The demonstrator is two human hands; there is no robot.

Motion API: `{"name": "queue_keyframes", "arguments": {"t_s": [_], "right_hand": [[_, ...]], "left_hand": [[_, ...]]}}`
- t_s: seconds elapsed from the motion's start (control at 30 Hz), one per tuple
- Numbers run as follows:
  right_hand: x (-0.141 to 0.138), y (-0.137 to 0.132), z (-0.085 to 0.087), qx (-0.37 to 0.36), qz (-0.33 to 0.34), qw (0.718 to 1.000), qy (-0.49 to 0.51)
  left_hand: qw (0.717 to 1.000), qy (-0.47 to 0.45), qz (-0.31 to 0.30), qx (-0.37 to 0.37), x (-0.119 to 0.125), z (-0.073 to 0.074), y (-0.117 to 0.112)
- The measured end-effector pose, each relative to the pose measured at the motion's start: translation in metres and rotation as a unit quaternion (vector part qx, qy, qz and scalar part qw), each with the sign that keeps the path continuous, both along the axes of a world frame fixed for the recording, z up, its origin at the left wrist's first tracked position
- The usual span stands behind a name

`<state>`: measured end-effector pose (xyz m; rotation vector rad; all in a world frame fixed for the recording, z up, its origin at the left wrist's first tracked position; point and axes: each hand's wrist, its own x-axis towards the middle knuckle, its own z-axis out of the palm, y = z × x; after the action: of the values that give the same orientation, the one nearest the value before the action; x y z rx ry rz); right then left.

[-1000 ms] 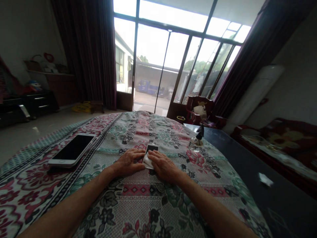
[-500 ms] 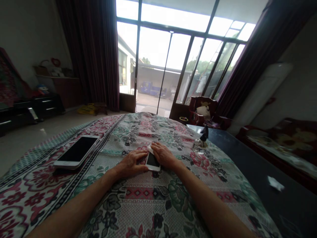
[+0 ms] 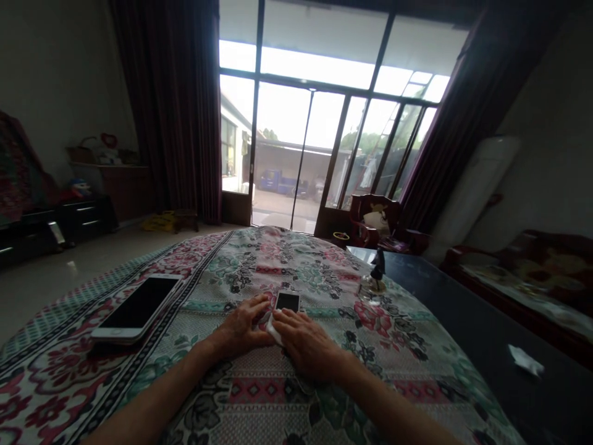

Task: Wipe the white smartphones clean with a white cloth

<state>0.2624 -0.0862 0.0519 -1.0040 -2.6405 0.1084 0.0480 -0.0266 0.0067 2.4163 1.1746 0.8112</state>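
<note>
A white smartphone [image 3: 288, 301] with a dark screen lies flat on the flowered tablecloth [image 3: 259, 386]. My left hand [image 3: 243, 324] holds it along its left side, thumb near the lower corner and fingers farther up. Over its lower half my right hand [image 3: 303, 340] lies with the fingers together, pressing down a white tissue or cloth [image 3: 274, 329]. Only an edge of that white piece shows. To the left, a larger white tablet [image 3: 139, 306] with a black screen rests on something thin, apart from both hands.
A small dark figurine on a clear base [image 3: 377, 275] stands to the right. Beyond the cloth is a dark tabletop [image 3: 435, 309] with a crumpled white piece [image 3: 525, 360]. A wooden chair [image 3: 375, 219] stands farther back, near the glass doors [image 3: 287, 148].
My right hand has slid the white piece from the phone's top toward its bottom, so the upper screen now shows. My left hand stays beside the phone. The view has tilted up slightly.
</note>
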Motion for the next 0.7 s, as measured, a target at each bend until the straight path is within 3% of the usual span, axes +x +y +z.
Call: {"name": "queue_keyframes", "arguments": {"t_s": [0.13,0.5,0.7], "right_hand": [[0.002,0.008,-0.001,-0.006,-0.006,1.0,0.0],[0.006,0.081,-0.009,-0.002,-0.051,0.999,0.019],[0.013,0.078,-0.014,0.006,-0.076,0.997,0.027]], "left_hand": [[1.0,0.006,-0.006,-0.01,0.0,0.002,-0.001],[1.0,-0.013,-0.013,-0.009,-0.001,0.003,0.001],[1.0,-0.012,-0.019,-0.005,-0.003,0.002,0.003]]}}
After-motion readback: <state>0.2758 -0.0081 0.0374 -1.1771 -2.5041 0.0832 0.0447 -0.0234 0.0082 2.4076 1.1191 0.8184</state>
